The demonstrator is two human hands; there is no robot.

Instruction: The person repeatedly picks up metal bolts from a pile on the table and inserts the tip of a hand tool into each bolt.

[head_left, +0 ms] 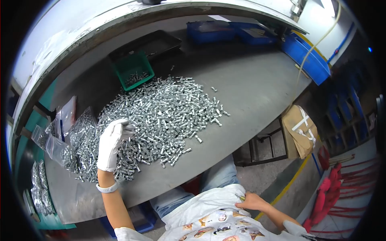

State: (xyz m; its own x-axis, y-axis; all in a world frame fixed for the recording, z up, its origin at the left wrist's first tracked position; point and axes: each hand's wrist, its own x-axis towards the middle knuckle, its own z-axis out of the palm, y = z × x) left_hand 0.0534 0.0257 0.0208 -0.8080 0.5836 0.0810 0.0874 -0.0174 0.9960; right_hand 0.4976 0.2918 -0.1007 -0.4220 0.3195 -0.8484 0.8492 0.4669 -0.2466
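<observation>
My left hand, in a white glove, is over the left part of a wide pile of small silvery metal parts on the dark table. Its fingers are curled together at the pile; whatever they hold is too small to name. My right hand, bare, is closed at the hem of the patterned light shirt, with a small greenish thing at its fingers. A green bin with some of the metal parts inside lies tilted at the pile's back edge. Clear plastic bags of parts lie left of the pile.
Behind the green bin is a black tray. Blue bins stand along the back, and another blue bin is at the right corner. A cardboard box stands beyond the table's right edge. A thin hose hangs at the right.
</observation>
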